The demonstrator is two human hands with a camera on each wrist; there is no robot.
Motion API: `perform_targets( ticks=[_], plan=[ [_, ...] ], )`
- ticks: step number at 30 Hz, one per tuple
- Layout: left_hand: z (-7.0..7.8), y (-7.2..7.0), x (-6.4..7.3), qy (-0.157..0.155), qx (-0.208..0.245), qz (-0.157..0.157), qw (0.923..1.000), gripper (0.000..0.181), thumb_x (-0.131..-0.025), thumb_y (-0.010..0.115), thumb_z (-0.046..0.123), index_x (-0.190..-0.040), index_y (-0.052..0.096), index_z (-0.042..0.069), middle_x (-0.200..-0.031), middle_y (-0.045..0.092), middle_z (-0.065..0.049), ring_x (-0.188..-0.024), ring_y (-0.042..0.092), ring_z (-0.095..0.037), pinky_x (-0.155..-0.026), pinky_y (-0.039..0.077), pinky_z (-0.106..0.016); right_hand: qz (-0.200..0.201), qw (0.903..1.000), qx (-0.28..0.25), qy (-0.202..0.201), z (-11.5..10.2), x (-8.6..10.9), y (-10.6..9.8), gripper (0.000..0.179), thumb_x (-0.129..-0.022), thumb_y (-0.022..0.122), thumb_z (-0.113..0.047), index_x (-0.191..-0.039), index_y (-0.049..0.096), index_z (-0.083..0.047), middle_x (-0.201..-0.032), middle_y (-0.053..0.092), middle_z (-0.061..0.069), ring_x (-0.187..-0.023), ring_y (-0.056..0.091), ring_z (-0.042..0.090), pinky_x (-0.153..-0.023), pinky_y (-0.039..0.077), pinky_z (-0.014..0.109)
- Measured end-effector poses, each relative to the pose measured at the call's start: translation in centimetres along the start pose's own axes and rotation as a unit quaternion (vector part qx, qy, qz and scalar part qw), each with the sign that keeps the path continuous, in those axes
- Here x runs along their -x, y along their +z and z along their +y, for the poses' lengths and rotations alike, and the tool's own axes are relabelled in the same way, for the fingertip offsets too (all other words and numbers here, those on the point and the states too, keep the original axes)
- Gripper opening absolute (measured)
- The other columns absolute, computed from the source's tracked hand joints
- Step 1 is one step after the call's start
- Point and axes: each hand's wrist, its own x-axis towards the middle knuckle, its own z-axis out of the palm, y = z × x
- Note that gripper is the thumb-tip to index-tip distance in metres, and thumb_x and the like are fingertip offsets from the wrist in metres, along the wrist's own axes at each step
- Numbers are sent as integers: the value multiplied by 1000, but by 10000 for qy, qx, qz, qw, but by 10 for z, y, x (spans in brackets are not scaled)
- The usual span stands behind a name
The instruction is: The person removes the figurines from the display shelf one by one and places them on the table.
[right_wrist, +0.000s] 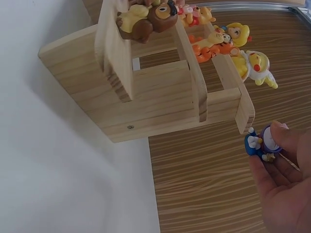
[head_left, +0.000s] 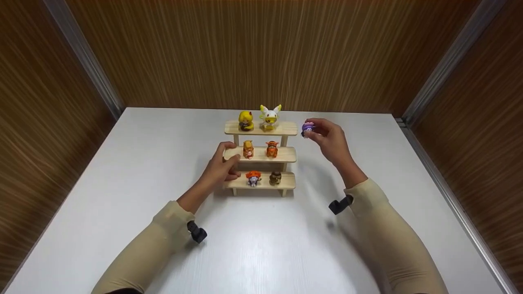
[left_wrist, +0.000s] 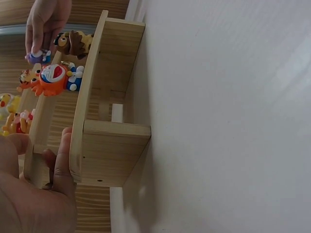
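My right hand (head_left: 333, 141) pinches a small purple-and-blue figurine (right_wrist: 265, 141) between thumb and fingers, held in the air just right of the top shelf. At the left end of a three-tier wooden display stand (head_left: 288, 154), my left hand (head_left: 220, 165) grips the middle shelf, its lower fingers by the bottom one. On the top shelf sit a yellow-haired figurine (head_left: 245, 121) and a white-and-yellow eared one (head_left: 269, 118). A bear figurine (head_left: 248, 150) and an orange tiger figurine (head_left: 271, 149) share the middle. The bottom carries an orange-hatted figurine (head_left: 253, 178) and a brown one (head_left: 275, 178).
The stand rests on a white table (head_left: 261, 245). A wood-grain panel (head_left: 253, 53) rises behind it, with more panels at both sides and metal strips (head_left: 441, 61) at the corners. A black wrist camera (head_left: 340, 204) sits on each sleeve.
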Motion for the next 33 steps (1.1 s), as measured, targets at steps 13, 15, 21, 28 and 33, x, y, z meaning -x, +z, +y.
perform_targets(
  ticks=[13, 15, 21, 28, 33],
  plan=[
    [0, 1, 1, 145, -35, 15, 9999, 42, -107, 58, 32, -144, 40, 24, -76, 56, -8, -70, 70, -18, -59, 59, -25, -196, 9995, 46, 237, 10, 6, -2, 36, -97, 74, -14, -132, 66, -7, -124, 69, 10, -109, 69, 21, -95, 56, 27],
    [0, 0, 1, 155, 7, -5, 9999, 42, -107, 58, 33, -145, 40, 24, -75, 56, -8, -70, 70, -19, -60, 59, -26, -185, 9996, 80, 222, 14, 6, -2, 37, -97, 74, -13, -132, 66, -5, -123, 69, 10, -109, 68, 21, -94, 56, 26],
    [0, -1, 2, 116, 103, -64, 9999, 44, -107, 58, 34, -146, 39, 24, -74, 59, -11, -70, 70, -20, -61, 59, -26, -207, 9993, 141, 271, 24, 9, -1, 39, -96, 74, -11, -133, 65, -1, -124, 69, 12, -110, 68, 21, -92, 57, 23],
    [0, -1, 2, 111, 194, -54, 9997, 44, -107, 58, 32, -146, 40, 22, -72, 59, -10, -68, 70, -19, -59, 58, -25, -327, 9981, 67, 510, 30, 12, 1, 37, -96, 74, -9, -132, 65, -6, -124, 68, 11, -110, 68, 21, -92, 57, 26],
    [-1, -1, 2, 126, 200, -44, 9997, 45, -107, 58, 32, -147, 40, 21, -72, 59, -11, -68, 69, -19, -59, 58, -25, -452, 9968, 63, 650, 36, 14, 1, 37, -96, 74, -7, -132, 65, -7, -125, 67, 11, -111, 68, 22, -93, 57, 27]
  ],
)
